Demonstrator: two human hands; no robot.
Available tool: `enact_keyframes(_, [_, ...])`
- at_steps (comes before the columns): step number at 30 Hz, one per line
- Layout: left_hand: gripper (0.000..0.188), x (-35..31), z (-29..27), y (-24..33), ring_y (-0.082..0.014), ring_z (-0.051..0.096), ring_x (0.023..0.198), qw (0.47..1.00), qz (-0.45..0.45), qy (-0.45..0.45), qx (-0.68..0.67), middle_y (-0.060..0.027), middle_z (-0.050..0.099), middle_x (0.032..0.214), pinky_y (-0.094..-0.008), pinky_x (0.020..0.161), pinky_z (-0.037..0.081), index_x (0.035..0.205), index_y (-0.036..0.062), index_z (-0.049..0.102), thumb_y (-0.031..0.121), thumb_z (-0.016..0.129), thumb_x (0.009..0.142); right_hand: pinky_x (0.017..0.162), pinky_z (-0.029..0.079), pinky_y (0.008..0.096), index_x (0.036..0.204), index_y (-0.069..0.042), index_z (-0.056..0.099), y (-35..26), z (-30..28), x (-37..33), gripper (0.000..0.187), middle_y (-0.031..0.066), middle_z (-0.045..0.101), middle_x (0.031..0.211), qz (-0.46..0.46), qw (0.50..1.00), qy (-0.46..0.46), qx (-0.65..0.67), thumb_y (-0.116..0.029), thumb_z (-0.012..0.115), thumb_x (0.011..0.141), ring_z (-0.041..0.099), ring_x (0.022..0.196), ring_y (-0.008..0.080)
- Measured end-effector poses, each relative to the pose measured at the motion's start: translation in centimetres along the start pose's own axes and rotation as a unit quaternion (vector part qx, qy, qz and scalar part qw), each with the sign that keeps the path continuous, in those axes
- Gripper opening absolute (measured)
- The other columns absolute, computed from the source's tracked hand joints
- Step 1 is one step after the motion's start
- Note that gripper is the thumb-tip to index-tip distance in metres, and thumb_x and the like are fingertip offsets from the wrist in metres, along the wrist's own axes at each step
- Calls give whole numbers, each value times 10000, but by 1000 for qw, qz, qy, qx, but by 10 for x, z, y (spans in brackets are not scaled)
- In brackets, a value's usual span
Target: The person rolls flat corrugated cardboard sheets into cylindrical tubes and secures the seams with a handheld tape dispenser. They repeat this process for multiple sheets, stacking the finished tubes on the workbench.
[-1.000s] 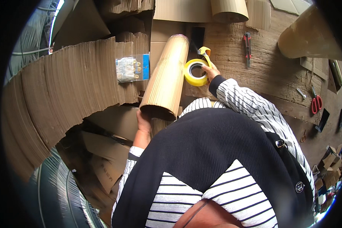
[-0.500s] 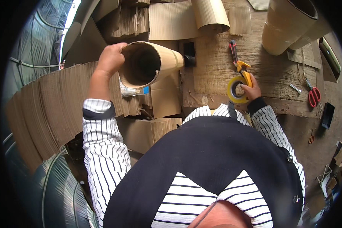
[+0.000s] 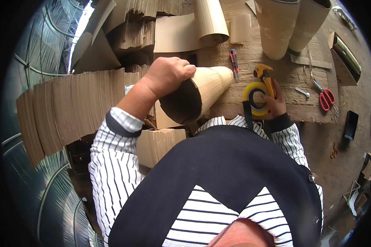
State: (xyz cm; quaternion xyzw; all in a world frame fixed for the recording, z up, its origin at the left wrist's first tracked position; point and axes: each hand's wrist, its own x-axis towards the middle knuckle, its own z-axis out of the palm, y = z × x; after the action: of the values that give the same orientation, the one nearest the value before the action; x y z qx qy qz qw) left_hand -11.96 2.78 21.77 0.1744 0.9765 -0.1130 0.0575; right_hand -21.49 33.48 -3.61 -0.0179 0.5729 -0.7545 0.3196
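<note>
My left hand (image 3: 168, 77) grips the near rim of a cardboard tube (image 3: 213, 88), fingers closed over its edge. The tube lies tilted, its dark open end toward me and its narrower-looking far end at the wooden board. In my right hand (image 3: 278, 103) is a yellow tape dispenser (image 3: 268, 85) carrying a large roll of tape (image 3: 250, 89). A dark strip (image 3: 247, 114) hangs down beside the roll, close to my chest. Just beyond the tube's far end lies a red and black utility knife (image 3: 234, 61).
Stacked corrugated cardboard sheets (image 3: 76, 109) fan out on the left. A curled sheet (image 3: 210, 22) lies at the back. Two tall cardboard tubes (image 3: 276, 29) stand at the back right. Red-handled scissors (image 3: 326, 99) and a small white tool (image 3: 302, 92) rest on the board (image 3: 294, 76).
My left hand has swung the tube rightward and nearer to me, its far end now by the knife. My right hand still holds the dispenser, and a dark strip hangs lower from its side.
</note>
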Motion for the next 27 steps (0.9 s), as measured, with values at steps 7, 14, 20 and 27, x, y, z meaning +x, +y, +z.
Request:
enact_keyframes(7, [372, -39, 45, 73, -232, 648, 1063, 818, -241, 194, -484, -122, 666, 1059, -321, 969, 511, 1204, 33, 623, -81, 615, 850, 829, 511, 246, 1500, -81, 344, -62, 0, 3, 772, 109, 534, 1337, -55, 996, -71, 16, 84, 585, 786, 587, 1060, 159])
enact_keyframes(14, [314, -38, 40, 120, -280, 664, 1037, 861, -202, 212, -416, -154, 696, 1069, -337, 935, 521, 1074, 35, 693, -104, 601, 808, 915, 500, 298, 1499, -83, 345, -98, -7, -2, 801, 116, 522, 1371, -92, 988, -122, 21, 68, 565, 745, 579, 1148, 210])
enact_keyframes(20, [319, -32, 42, 155, -286, 586, 1194, 774, -213, 264, -534, -156, 648, 1207, -369, 1042, 440, 1165, -7, 649, -68, 619, 853, 1031, 446, 340, 1501, -62, 328, -108, -11, -3, 822, 123, 504, 1401, -132, 967, -213, 49, 47, 585, 727, 521, 1250, 233])
enact_keyframes(27, [285, -28, 60, 141, -287, 558, 1221, 721, -154, 259, -624, -159, 634, 1231, -386, 1081, 394, 1164, -5, 646, 80, 644, 892, 1052, 437, 370, 1486, -54, 357, -102, -19, -14, 809, 126, 492, 1417, -112, 972, -205, 7, 62, 568, 714, 511, 1272, 243])
